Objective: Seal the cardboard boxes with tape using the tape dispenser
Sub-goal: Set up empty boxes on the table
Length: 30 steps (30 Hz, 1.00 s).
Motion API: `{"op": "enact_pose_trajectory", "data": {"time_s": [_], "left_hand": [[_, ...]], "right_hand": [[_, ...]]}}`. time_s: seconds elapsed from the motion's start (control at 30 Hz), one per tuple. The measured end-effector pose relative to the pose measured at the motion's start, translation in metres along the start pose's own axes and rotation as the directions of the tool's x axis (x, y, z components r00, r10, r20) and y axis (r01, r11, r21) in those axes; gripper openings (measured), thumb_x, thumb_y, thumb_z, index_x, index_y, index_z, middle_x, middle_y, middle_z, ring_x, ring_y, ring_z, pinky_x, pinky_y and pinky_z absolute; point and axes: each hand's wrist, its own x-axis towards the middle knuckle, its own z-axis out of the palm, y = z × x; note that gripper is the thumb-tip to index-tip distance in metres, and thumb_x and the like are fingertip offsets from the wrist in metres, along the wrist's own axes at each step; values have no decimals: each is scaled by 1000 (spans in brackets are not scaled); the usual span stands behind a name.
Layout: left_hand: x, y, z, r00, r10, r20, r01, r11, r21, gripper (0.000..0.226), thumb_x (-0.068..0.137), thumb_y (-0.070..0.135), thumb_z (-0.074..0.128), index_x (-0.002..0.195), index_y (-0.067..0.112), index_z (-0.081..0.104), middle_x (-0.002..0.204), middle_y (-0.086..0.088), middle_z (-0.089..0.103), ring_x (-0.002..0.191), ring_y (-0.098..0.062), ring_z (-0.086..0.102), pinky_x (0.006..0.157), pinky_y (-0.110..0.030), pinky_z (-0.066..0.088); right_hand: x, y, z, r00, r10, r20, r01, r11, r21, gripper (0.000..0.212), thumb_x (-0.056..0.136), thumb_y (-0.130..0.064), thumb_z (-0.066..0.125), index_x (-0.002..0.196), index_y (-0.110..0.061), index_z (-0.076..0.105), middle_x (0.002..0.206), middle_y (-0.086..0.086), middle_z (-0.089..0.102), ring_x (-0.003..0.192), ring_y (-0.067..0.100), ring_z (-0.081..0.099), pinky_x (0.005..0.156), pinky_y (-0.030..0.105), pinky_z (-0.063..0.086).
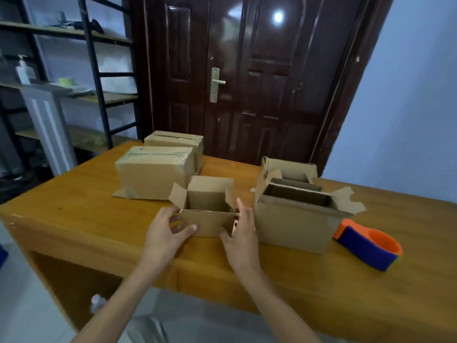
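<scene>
Both hands at the near edge of the wooden table, one on each side of a small open cardboard box. Left hand has fingers curled round the box's left near corner, thumb pressed on the front face, gripping it. Right hand is on the right side, thumb on the front face, index finger raised along the right flap; the other fingers are hidden behind the box, but it looks like a hold. Small box's flaps are all up, inside visible. Just right of it, a larger open box, flaps splayed, a cardboard insert inside. Right of that, lying on the table and apart from both hands, the orange and blue tape dispenser. Farther back left, a closed box with tape along the top seam, one bottom flap sticking out on the table; behind it, touching or nearly so, a second taped box. Beyond the table, a dark wooden door with a metal handle, and a metal shelf rack at far left.
</scene>
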Motion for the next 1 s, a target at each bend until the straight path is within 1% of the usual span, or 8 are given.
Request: {"op": "enact_pose_trajectory", "data": {"time_s": [0.17,0.27,0.33,0.47,0.6,0.73,0.9,1.0], "left_hand": [[20,10,31,998,39,51,-41,998,41,66,84,25,87,141,20,53,131,1,67,122,-20,64,100,-41,60],[32,14,47,998,67,20,-68,996,49,61,86,22,85,138,18,53,132,-4,67,123,-23,65,99,-40,60],[42,14,56,997,72,27,-73,995,60,55,88,19,84,134,18,53,132,-4,68,122,-23,66,95,-34,59],[66,11,73,996,82,28,-82,996,26,54,89,13,83,133,21,53,131,-5,69,120,-25,67,94,-32,59],[97,9,90,993,114,-8,-113,992,62,55,89,12,82,135,18,53,131,-8,71,122,-29,67,98,-45,60],[127,13,105,993,114,-17,-112,990,81,63,89,13,83,143,16,51,132,-10,70,119,-31,68,98,-45,60],[157,10,122,993,95,64,-99,993,64,64,91,22,81,147,18,49,139,-8,66,125,-30,64,103,-47,57],[163,14,121,983,96,158,-106,993,55,63,97,33,74,153,21,47,146,-4,62,135,-25,58,111,-39,50]], "right_hand": [[9,12,-4,997,24,-78,-24,1000,-3,81,97,-31,72,163,-29,25,162,-9,30,139,7,45,111,22,41],[17,18,-8,996,19,-91,-19,1000,6,80,99,-28,70,164,-28,22,161,-8,31,134,-2,39,108,16,33],[26,20,-7,994,49,-96,-46,998,35,83,100,-27,69,165,-28,18,165,-7,29,143,4,35,113,20,30],[44,21,8,984,144,-101,-132,985,110,91,101,-33,66,166,-32,1,174,-5,14,159,21,19,128,43,25],[66,16,17,968,223,-112,-214,973,86,90,105,-39,57,165,-36,-9,174,-6,14,157,20,25,126,41,30],[107,14,22,949,301,-91,-279,939,199,85,107,-31,54,166,-30,-8,174,2,15,157,25,25,124,42,29],[143,23,30,931,345,-118,-298,907,299,88,104,-25,57,167,-25,-4,174,7,16,159,28,20,128,47,24],[151,26,31,919,376,-117,-315,880,356,88,103,-24,60,167,-21,1,172,9,21,158,30,22,129,45,23]]}}
